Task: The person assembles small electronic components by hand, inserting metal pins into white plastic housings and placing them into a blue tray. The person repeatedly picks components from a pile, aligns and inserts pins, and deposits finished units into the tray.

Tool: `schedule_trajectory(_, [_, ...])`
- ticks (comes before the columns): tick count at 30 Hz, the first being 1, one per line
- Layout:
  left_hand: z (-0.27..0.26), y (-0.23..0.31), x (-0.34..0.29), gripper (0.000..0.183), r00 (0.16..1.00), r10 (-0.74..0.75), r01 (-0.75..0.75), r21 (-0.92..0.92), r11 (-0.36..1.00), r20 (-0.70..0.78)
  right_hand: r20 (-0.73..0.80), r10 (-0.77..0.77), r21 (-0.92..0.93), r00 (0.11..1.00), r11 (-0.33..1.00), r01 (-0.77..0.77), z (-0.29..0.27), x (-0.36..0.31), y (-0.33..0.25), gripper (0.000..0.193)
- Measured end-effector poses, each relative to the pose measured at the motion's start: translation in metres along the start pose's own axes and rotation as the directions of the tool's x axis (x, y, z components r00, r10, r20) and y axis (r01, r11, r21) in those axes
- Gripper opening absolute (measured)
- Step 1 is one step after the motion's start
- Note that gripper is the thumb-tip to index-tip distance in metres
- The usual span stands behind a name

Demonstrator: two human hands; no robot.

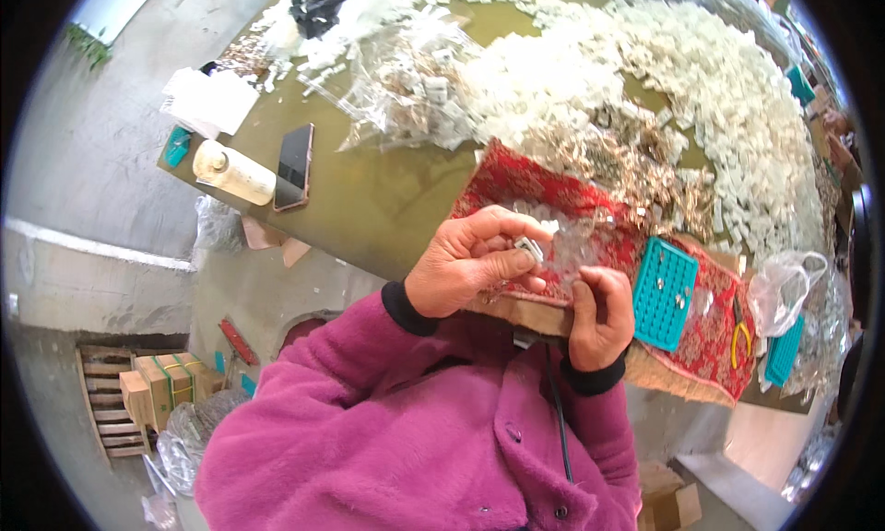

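My left hand [475,262] is closed, pinching a small white plastic piece with a dark slot [529,248] between thumb and fingers. It hovers over the red patterned cloth [498,176] near the table's front edge. To the right, my right hand [601,321] is curled with the thumb pressed against the index finger; whatever it may grip is too small to make out. Beyond the hands, small transparent pieces [583,245] lie on the cloth. A teal tray with rows of slots [664,296] rests right of my right hand, with a few small metal bits on it.
A big heap of white plastic pieces [544,79] covers the back, beside gold-coloured metal parts [622,162]. Yellow-handled pliers [740,339] and a plastic bag [784,291] lie at the right. A phone [294,167] and a cream bottle [235,173] are at the left. Another person's hand [837,136] shows far right.
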State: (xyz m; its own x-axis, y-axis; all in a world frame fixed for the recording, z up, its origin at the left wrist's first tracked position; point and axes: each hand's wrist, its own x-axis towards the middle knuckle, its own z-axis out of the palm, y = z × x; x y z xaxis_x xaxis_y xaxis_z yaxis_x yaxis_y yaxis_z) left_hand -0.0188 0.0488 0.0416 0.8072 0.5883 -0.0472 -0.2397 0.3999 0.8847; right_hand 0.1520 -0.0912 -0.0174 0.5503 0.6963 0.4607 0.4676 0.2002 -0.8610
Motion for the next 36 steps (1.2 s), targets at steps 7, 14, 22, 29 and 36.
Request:
schedule_trajectory(7, [-0.037,0.083,0.044,0.026,0.703,0.699,-0.546,0.531,0.649,-0.131,0.061,0.000,0.021,0.998,1.000,-0.001,-0.001,-0.004,0.004,0.011])
schedule_trajectory(14, [-0.058,0.078,0.048,0.043,0.545,0.813,-0.219,0.971,-0.094,0.202,-0.011,-0.010,-0.040,1.000,0.999,0.010,0.000,-0.006,0.010,0.017])
schedule_trajectory(22, [-0.032,-0.016,0.047,0.023,0.806,0.404,-0.376,0.901,-0.215,0.433,0.042,-0.128,-0.187,0.991,0.973,0.133,0.002,-0.004,0.005,0.031])
schedule_trajectory(29, [-0.027,-0.005,0.048,0.014,0.778,0.509,-0.355,0.926,-0.128,0.368,0.006,-0.168,-0.231,0.986,0.959,0.165,0.005,0.001,-0.001,0.032])
schedule_trajectory(36, [-0.007,-0.019,0.007,0.023,0.940,0.272,-0.177,0.976,-0.129,0.206,-0.012,-0.109,-0.135,0.994,0.985,0.107,0.004,-0.003,0.004,0.029])
